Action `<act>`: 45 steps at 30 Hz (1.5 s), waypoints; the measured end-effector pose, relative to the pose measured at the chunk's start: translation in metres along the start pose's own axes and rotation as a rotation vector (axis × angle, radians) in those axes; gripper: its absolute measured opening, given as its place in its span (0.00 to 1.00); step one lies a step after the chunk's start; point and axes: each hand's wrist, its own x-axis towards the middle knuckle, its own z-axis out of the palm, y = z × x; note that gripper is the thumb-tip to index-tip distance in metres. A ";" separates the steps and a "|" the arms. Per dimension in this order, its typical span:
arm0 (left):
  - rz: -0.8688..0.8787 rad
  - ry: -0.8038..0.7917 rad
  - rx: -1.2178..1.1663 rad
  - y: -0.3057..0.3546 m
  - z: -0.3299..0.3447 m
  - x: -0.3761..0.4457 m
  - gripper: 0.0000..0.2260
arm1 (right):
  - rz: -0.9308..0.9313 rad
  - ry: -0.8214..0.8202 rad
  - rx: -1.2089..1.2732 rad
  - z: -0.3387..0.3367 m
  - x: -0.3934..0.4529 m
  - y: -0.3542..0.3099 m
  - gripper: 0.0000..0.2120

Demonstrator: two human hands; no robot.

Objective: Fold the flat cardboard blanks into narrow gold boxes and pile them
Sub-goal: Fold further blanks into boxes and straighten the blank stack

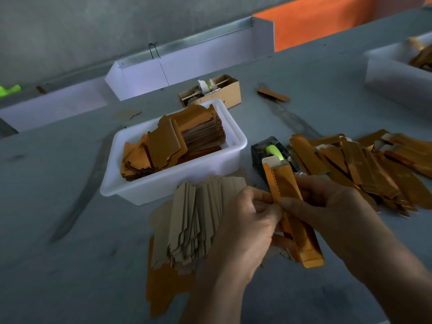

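Note:
A narrow gold box (284,183) is held slanted above the table, its open white-lined end pointing away from me. My left hand (243,228) pinches its left edge near the middle. My right hand (332,206) grips it from the right, thumb across the front. A fanned stack of flat blanks (194,220), brown side up, lies under my left hand. A pile of folded gold boxes (360,167) lies to the right.
A white tub (131,183) behind the blanks holds more gold blanks (173,141). A black tape dispenser (266,150) with green tape stands behind the held box. A small cardboard box (224,90), a stray gold box (273,94) and another white tub (392,76) lie further back.

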 end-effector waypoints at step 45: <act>0.108 0.646 1.003 -0.024 -0.019 0.003 0.12 | -0.132 0.227 -0.256 0.002 -0.005 0.010 0.07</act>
